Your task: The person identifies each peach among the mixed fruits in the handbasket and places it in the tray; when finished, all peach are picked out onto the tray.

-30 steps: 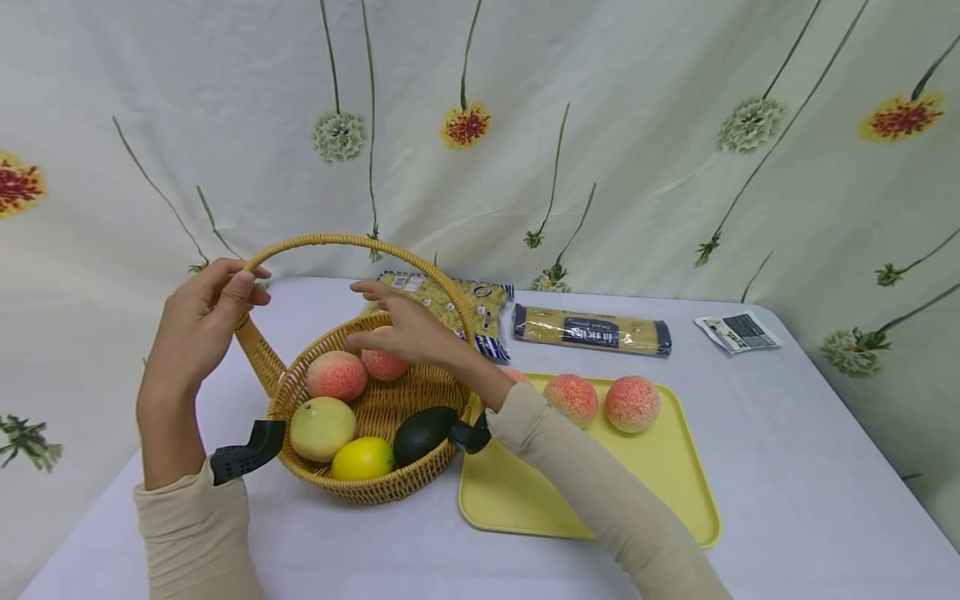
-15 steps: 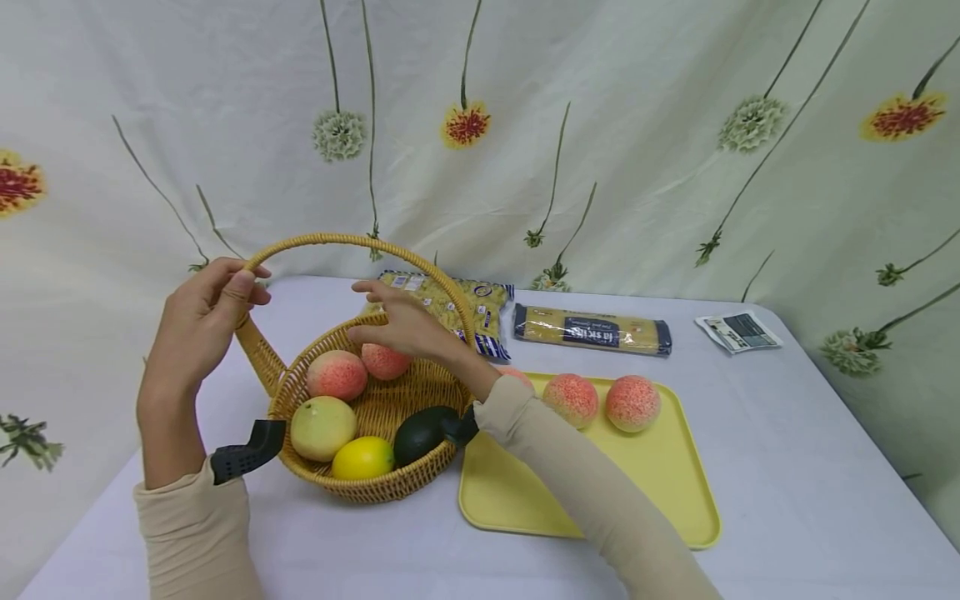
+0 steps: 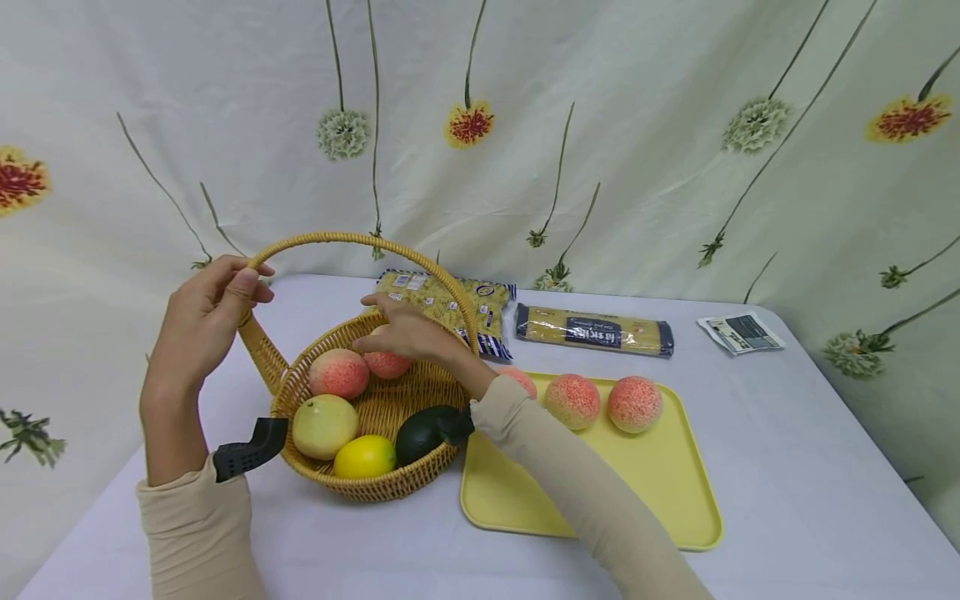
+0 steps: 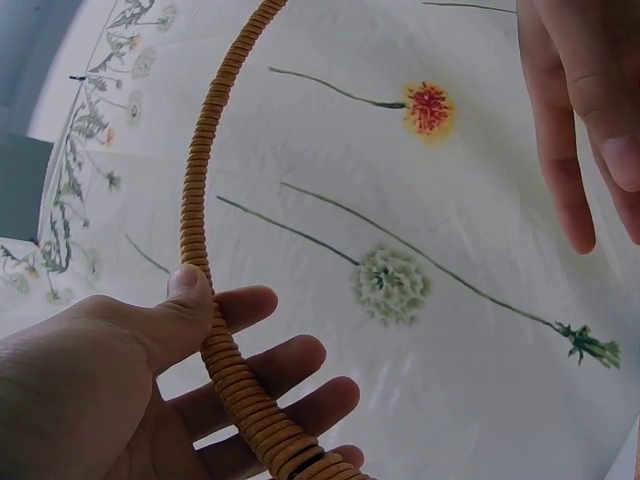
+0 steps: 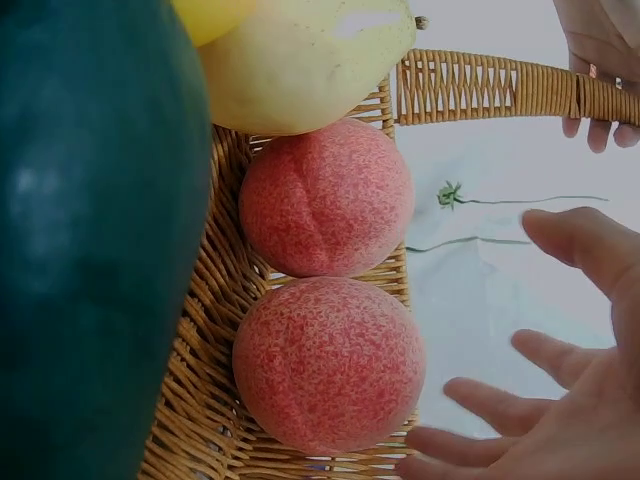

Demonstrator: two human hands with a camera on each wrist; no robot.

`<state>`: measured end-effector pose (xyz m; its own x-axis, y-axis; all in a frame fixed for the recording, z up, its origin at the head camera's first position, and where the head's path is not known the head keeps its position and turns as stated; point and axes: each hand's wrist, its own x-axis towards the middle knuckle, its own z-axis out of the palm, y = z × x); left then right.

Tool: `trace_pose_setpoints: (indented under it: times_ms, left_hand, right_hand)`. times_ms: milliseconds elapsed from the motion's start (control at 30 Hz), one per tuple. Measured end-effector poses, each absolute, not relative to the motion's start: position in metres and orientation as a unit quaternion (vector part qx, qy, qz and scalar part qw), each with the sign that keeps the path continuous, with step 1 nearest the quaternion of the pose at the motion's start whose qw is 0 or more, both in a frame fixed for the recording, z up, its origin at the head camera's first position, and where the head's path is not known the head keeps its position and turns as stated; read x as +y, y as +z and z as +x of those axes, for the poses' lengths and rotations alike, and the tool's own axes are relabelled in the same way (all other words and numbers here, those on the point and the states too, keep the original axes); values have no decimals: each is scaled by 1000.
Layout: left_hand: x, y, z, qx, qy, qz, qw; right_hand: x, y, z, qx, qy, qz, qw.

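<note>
My left hand [image 3: 197, 329] holds the wrapped handle [image 4: 196, 190] of a wicker basket [image 3: 367, 487], thumb on one side and fingers behind. My right hand [image 3: 412, 335] hovers over the basket's far side with spread fingers, beside a pink peach [image 5: 328, 365]; it grips nothing. In the head view this hand partly covers that peach. A second peach [image 3: 339, 374] lies to its left. Nearer the front are a pale yellow-green round fruit [image 3: 325, 427], a lemon [image 3: 364, 457] and a dark green avocado-like fruit [image 3: 422, 435].
Right of the basket is a yellow tray [image 3: 600, 500] with peaches [image 3: 635, 404] along its far side. Behind stand a bag of pasta [image 3: 480, 293], a long spaghetti pack [image 3: 592, 331] and a small white packet [image 3: 741, 332]. A flowered cloth [image 3: 637, 100] hangs at the back.
My right hand has shifted slightly, and its fingers have come a little lower toward the far peach. The left hand keeps its hold on the handle; basket and fruit stay put.
</note>
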<state>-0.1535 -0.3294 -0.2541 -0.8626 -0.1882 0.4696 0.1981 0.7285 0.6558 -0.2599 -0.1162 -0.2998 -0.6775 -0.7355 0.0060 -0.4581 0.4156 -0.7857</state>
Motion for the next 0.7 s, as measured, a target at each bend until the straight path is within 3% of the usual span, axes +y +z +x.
trace_pose_setpoints:
  times_ms: [333, 700]
  left_hand:
    - [-329, -254, -153, -894, -367, -1, 259]
    - [-329, -254, -152, -894, -368, 2, 257]
  right_hand:
    - [-118, -309, -262, 836, -363, -360, 198]
    - [-120, -313, -263, 866, -265, -382, 186]
